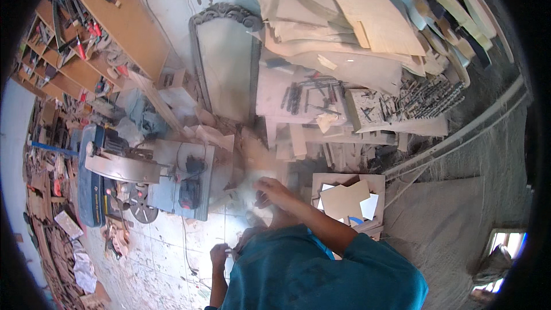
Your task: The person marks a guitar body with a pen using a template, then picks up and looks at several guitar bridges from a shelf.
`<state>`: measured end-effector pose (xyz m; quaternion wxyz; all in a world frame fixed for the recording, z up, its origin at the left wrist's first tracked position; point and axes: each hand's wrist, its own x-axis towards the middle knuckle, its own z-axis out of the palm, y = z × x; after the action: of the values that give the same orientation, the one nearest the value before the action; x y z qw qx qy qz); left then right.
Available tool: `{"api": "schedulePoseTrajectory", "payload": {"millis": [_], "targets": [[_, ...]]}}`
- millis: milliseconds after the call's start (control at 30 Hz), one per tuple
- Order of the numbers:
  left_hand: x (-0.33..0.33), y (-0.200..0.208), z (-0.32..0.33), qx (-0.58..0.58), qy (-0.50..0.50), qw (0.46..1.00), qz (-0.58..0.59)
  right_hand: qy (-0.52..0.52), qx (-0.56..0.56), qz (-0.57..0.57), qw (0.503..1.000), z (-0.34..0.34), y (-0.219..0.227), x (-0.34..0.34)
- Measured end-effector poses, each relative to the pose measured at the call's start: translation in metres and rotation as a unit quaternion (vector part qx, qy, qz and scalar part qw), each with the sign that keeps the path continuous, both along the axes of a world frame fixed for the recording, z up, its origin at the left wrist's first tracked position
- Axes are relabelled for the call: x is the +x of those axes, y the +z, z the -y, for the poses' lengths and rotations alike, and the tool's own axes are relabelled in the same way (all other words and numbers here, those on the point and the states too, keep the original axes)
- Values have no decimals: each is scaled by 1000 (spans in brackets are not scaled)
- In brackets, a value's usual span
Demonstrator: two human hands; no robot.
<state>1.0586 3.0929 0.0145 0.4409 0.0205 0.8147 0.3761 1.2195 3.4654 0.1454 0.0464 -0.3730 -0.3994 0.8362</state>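
Observation:
My right hand (274,191) reaches forward with its fingers curled in. What they hold, if anything, is hidden by my hand and by a pale, dusty blur (248,188) beside it. Lower and to the left, my left hand (219,255) is closed around a small whitish thing (229,250) whose kind I cannot make out. Between the hands, close to my teal shirt, lies a blurred brownish shape (249,236). Nearest to my right hand on its right is a board (376,184) carrying brown and white sheets (346,201).
A grey machine (123,168) with a flat table (166,155) stands left, a red-and-black tool (189,194) on it. Drill bits (425,100) and chisel-like tools (293,98) lie ahead on wood sheets. A carved-frame mirror (227,63) leans at the wall. Cables (185,247) trail across the floor.

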Motion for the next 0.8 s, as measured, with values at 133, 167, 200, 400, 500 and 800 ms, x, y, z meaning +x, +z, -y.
{"api": "schedulePoseTrajectory", "payload": {"millis": [133, 167, 200, 400, 500, 800], "targets": [[45, -26, 108, -111, 30, 993, 25, 29, 24, 33, 999, -2, -17, 1], [58, -28, 130, -140, -9, 990, 17, 38, 35, 33, 998, -3, -20, 1], [71, -30, 150, -169, -104, 980, -18, 61, 38, 34, 997, -3, -24, -1], [122, -63, 169, -275, -429, 849, -140, 175, 151, 82, 970, 24, -41, -29], [110, -64, 156, -210, -94, 972, -40, 252, 92, 78, 960, 43, -33, -42], [68, -14, 198, 6, 322, 945, -58, 430, 72, 71, 897, 191, 1, -132]]}}
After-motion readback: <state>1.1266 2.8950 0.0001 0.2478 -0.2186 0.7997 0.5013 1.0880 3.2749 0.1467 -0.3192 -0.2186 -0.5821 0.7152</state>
